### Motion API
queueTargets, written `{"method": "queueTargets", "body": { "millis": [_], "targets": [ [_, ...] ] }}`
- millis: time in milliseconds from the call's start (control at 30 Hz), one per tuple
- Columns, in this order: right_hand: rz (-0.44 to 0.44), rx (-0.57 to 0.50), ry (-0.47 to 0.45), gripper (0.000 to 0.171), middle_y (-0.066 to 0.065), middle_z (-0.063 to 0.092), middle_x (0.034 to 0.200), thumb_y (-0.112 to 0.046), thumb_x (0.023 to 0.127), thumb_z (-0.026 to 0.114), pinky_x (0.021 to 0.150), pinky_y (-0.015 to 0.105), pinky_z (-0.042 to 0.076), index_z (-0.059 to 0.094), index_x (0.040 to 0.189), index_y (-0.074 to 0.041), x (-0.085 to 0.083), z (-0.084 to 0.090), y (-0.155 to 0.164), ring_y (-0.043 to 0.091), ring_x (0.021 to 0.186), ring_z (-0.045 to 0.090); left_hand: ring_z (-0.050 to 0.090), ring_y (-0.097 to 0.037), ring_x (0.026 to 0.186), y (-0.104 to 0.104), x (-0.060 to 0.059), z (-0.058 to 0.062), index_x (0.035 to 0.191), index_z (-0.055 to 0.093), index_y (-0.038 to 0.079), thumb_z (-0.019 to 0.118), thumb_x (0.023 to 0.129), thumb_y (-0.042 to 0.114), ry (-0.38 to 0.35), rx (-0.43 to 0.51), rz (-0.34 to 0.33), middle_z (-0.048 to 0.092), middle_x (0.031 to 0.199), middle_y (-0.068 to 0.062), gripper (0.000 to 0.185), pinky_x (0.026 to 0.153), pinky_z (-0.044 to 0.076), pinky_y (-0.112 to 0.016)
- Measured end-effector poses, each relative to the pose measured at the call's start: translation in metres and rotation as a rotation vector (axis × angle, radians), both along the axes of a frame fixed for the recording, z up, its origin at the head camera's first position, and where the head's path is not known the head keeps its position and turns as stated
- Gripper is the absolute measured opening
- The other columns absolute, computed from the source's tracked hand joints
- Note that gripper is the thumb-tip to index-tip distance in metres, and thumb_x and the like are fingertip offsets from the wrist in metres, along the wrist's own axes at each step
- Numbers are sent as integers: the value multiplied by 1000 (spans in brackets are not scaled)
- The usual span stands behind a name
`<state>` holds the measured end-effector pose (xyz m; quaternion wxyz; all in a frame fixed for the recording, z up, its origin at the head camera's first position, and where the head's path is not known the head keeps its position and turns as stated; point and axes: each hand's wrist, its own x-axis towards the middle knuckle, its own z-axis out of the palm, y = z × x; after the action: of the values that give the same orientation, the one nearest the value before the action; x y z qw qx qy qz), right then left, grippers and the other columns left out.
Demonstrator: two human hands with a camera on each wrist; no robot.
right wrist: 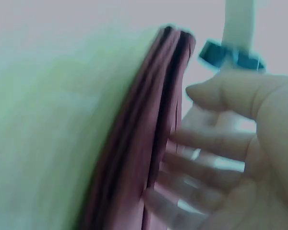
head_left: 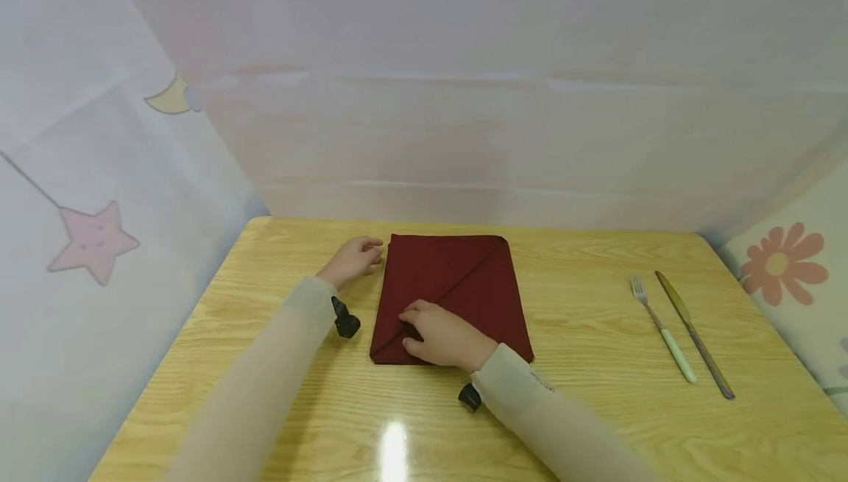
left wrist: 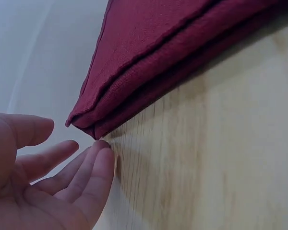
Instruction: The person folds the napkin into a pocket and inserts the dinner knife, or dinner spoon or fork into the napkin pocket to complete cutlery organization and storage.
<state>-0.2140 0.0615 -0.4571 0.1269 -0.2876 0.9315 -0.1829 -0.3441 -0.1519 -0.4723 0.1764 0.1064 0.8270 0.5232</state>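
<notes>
Napkin (head_left: 457, 283), dark red and folded, lies toward the far edge of the surface (head_left: 583, 408). Left hand (head_left: 351, 261), fingers relaxed and holding nothing, rests beside its far left corner; right hand (head_left: 447, 336) presses flat on the near edge. Best to press the crease evenly, keeping layers aligned

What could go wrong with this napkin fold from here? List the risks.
1. The left hand lies open beside the dark red napkin's far left corner, not on it, so the stacked layers there could spring apart.
2. Only the right hand presses the near edge; sliding it may drag the diagonal flap askew.
3. The fork and knife lie loose on the right of the table; a wide sweep might knock them.
</notes>
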Motion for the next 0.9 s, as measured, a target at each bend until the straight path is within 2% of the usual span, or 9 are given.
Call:
{"method": "queueTargets", "body": {
  "millis": [200,333,400,467,567,633,767,833,900],
  "targets": [
    [-70,-16,77,45,12,62,126,-24,95,71,97,33,51,64,132,1,16,-1,-22,24,115,59,39,-37,144,8,-12,-2,158,24,-5,38,112,20,-155,174,20,34,157,-27,54,113,40,-44],
    [-32,41,162,47,8,66,116,-30,91,77,94,31,49,67,127,-2,23,-2,-32,22,106,60,39,-34,143,9,-18,1,158,23,-6,40,112,18,-221,260,31,33,158,-26,55,114,39,-43],
    [1,79,201,47,5,67,112,-32,89,78,93,30,46,69,126,-4,25,-2,-36,18,101,59,45,-28,138,10,-19,2,157,24,-5,42,111,19,-242,264,37,34,158,-23,55,108,44,-39],
    [34,106,232,43,2,67,106,-32,88,79,91,31,43,71,124,-9,26,-2,-39,14,95,58,51,-22,124,12,-21,2,157,26,-4,47,110,20,-250,253,41,39,155,-20,57,96,49,-32],
    [68,132,254,37,-3,67,101,-32,87,80,89,33,42,74,121,-17,27,-1,-42,10,88,54,55,-16,108,15,-21,2,156,31,-3,54,107,22,-229,203,45,47,149,-19,60,80,49,-28],
    [78,143,252,34,-3,66,99,-32,87,81,87,34,44,75,119,-21,27,0,-42,12,86,53,59,-18,106,18,-20,1,155,33,-3,57,106,22,-210,174,45,52,144,-20,61,82,51,-29],
    [20,159,212,39,1,62,101,-36,85,83,73,37,52,73,119,-21,32,2,-44,20,88,53,60,-32,124,21,-18,2,154,32,-7,59,104,16,-200,170,47,52,143,-25,60,101,51,-40],
    [-34,170,185,47,5,60,103,-40,83,83,66,40,53,71,122,-18,35,2,-45,25,90,53,58,-35,126,21,-18,2,152,34,-8,60,103,12,-216,190,62,52,142,-27,59,103,50,-44],
    [-86,173,163,56,7,60,104,-45,81,84,66,45,53,68,125,-14,39,1,-47,27,92,55,61,-34,123,21,-18,1,149,37,-7,60,103,11,-225,188,78,53,139,-26,55,100,52,-44]
  ]
}}
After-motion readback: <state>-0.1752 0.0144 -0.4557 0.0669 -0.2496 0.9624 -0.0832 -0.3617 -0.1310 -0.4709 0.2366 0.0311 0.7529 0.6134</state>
